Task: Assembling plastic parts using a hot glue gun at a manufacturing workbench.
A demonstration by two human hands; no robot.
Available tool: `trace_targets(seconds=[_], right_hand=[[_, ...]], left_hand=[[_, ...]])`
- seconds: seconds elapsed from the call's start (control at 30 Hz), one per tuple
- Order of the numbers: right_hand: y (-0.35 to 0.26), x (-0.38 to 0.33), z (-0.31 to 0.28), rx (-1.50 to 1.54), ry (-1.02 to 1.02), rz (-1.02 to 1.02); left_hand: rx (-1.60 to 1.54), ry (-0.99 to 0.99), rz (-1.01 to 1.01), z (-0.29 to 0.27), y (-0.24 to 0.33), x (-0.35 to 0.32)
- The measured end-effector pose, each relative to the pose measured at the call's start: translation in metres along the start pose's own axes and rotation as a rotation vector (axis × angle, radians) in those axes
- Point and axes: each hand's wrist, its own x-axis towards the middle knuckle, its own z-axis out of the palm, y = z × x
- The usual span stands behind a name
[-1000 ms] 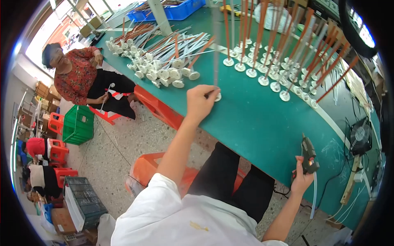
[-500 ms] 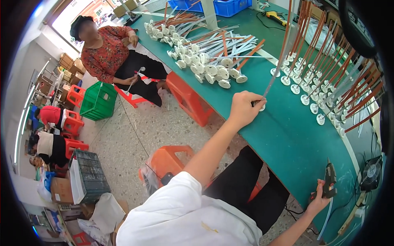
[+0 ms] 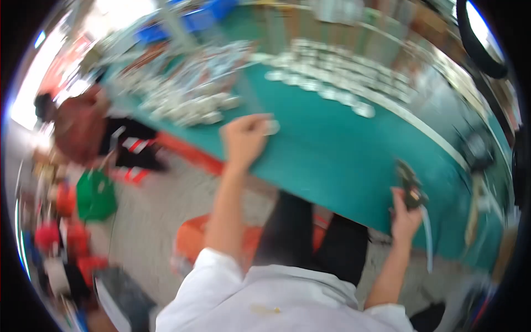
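My left hand [image 3: 243,138] is closed over the table's near side, pinching a thin clear strip that stands up from a white round base [image 3: 272,128]. The base shows just right of my fingers; blur smears the strip. Further right, my right hand [image 3: 405,217] grips a dark hot glue gun [image 3: 410,187] above the table. Its nozzle points up and away from me, and a pale glue stick [image 3: 428,238] hangs out of its back end. Left of and beyond my left hand lies a heap of white round bases [image 3: 193,108] with brown and clear strips.
Rows of upright strips on white bases [image 3: 332,91] stand along the far side of the green table [image 3: 332,149]. A black fan [image 3: 478,149] is at the right, a blue crate [image 3: 202,19] at the back. A co-worker [image 3: 83,124] sits at the left near a green basket [image 3: 95,195].
The whole view has swung and blurred, so the table now sits further left and lower. My left hand still pinches the strip by its base; the right still holds the glue gun.
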Motion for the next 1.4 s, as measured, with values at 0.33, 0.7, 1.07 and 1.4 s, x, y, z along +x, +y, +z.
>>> trace_targets(seconds=[0.33, 0.7, 1.07, 1.4], right_hand=[[-0.007, 0.008, -0.013, -0.195, -0.016, -0.401], [-0.011, 0.004, -0.017, -0.128, -0.051, -0.396], [-0.010, 0.006, -0.019, -0.165, -0.086, -0.360], [-0.014, 0.003, -0.019, -0.158, -0.070, -0.384]], left_hand=[[-0.101, -0.114, -0.021, 0.001, -0.046, 0.011], [-0.062, -0.136, -0.074, 0.000, -0.037, 0.010], [-0.069, -0.129, -0.037, 0.003, -0.046, 0.013], [-0.047, -0.109, -0.057, 0.003, -0.039, 0.012]])
